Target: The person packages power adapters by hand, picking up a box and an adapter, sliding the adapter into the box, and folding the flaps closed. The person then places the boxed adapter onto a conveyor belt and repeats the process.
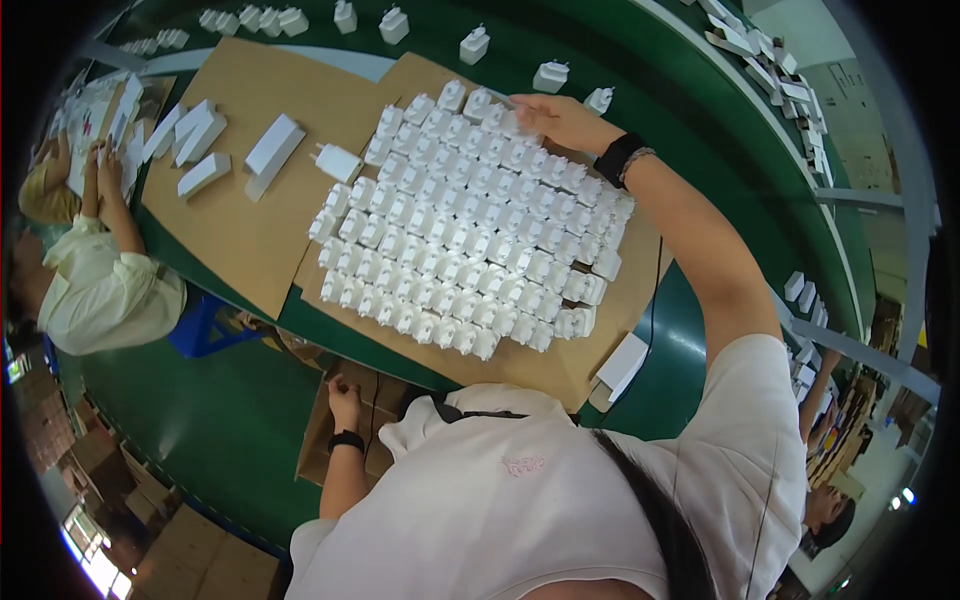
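Observation:
Rows of white plug chargers (450, 220) stand close together, pins up, on a brown cardboard sheet in front of me. My right hand (565, 120) reaches over their far edge. Its thumb and fingers are closed around a white plug charger (511, 123) in the back row, partly hidden and blurred. Low at my left, below the table edge, my left hand (344, 400) hangs by an open cardboard box (316, 432). Its fingers are loosely curled, and nothing shows in them. One larger white charger (337, 162) lies apart, left of the rows.
White boxes (274, 146) lie on the left cardboard sheet. Another white box (622, 368) sits near the right table edge, beside a dark cable (654, 300). Beyond, spaced chargers (474, 45) stand on a green conveyor belt (640, 75). A co-worker (105, 285) works at the left.

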Demonstrator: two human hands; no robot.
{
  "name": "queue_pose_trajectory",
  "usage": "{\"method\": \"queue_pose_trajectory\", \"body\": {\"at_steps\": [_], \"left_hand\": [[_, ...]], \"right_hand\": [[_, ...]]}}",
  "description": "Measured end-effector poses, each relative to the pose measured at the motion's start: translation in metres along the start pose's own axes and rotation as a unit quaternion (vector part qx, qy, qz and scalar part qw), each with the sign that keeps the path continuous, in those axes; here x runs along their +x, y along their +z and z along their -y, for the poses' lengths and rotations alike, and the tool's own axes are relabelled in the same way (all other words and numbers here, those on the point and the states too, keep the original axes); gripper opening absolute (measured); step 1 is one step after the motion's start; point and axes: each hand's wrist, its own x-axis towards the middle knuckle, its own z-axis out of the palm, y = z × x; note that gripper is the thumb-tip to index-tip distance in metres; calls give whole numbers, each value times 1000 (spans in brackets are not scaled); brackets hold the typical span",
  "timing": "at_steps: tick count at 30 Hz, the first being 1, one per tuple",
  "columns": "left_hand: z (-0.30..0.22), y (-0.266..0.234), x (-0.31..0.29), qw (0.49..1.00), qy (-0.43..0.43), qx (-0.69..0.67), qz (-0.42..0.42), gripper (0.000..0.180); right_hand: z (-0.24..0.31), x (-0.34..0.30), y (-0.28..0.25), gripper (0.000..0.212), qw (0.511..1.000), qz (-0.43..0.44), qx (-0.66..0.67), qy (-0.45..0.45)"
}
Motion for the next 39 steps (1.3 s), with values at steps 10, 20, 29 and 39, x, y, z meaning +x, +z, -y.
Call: {"method": "queue_pose_trajectory", "body": {"at_steps": [10,20,29,39], "left_hand": [[80,-3,21,999,0,38,19,38],[108,-10,37,998,19,65,7,37],[57,-6,29,995,-90,-22,35,40],[45,2,23,996,-81,-11,44,37]], "right_hand": [[-87,-36,-80,61,936,-219,-274,-33],[-68,-17,-30,48,946,-275,-162,53],[-74,7,-30,64,889,-370,-263,55],[-86,15,-36,55,902,-353,-203,145]]}}
